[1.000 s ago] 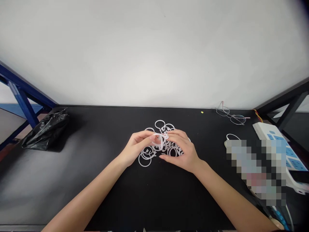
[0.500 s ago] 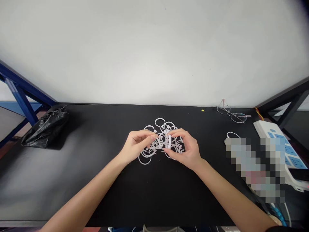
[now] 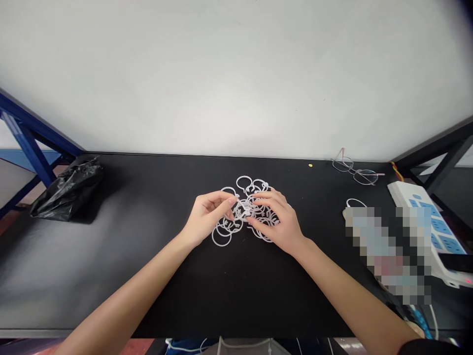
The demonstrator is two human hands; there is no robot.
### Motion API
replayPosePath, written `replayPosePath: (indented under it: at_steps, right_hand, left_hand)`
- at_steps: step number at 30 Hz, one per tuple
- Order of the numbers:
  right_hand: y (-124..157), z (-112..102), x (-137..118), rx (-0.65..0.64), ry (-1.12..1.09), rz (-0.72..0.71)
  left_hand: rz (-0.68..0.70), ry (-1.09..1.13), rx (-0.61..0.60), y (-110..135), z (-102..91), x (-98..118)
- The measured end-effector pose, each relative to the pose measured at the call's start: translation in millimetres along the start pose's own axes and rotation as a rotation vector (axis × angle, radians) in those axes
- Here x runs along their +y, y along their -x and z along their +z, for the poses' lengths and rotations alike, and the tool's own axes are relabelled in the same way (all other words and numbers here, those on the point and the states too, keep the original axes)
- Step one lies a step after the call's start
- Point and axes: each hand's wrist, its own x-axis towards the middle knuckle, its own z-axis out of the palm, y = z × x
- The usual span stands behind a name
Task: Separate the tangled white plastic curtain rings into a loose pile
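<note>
A loose pile of thin white plastic rings [image 3: 221, 245], several with small knobs at their ends, lies on the black table. My left hand [image 3: 207, 214] is at the pile's left side, thumb and forefinger pinched on one white ring [image 3: 242, 202] that slants right over the others. My right hand [image 3: 284, 224] hovers at the right of the pile, thumb and fingers apart around the rings. Nothing is plainly gripped in it. The fingers of both hands cover part of the pile.
A crumpled black plastic bag [image 3: 68, 192] lies at the table's left. Eyeglasses [image 3: 364, 176] and a small yellow bit [image 3: 310, 165] are near the wall. On the right are a white power strip [image 3: 417, 195] and a pixelated object [image 3: 384, 251] with cables.
The fingers of my right hand have opened from a white ring they held upright. My left hand keeps its pinch. The view has shifted slightly.
</note>
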Motion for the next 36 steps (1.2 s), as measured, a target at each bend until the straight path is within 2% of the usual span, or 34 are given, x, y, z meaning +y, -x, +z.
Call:
replayPosePath:
  at_steps: [3,6,11,17,20,26,31,36]
  right_hand:
    - [0.3,-1.7,-6.3,0.050,-0.022,-0.021]
    - [-0.2,-4.0,-10.1,0.041,-0.010,-0.113]
    - [-3.8,-4.1,-9.2,0.029,-0.034,-0.188]
    - [-5.5,-2.0,-7.1,0.077,-0.100,-0.261]
    - [-5.0,-2.9,-9.3,0.116,-0.136,-0.243]
    - [-4.0,-4.5,-16.2,0.136,-0.255,-0.136]
    - [-2.0,-4.4,-15.7,0.151,-0.282,-0.122]
    - [1.0,-9.4,-11.3,0.066,-0.234,-0.065]
  left_hand:
    - [0.014,-0.034,0.022,0.7,1.0,-0.1]
    - [0.022,-0.046,0.005,1.9,1.7,-0.9]
    - [0.034,-0.069,-0.023,3.7,3.4,-1.0]
    - [0.045,-0.079,-0.048,6.3,6.6,-1.7]
    - [0.110,-0.129,-0.050,9.0,6.3,-2.0]
    - [0.292,-0.238,-0.165,13.8,6.6,4.4]
    - [0.371,-0.334,-0.123,11.8,7.1,5.3]
    - [0.384,-0.405,-0.107,12.6,5.0,2.3]
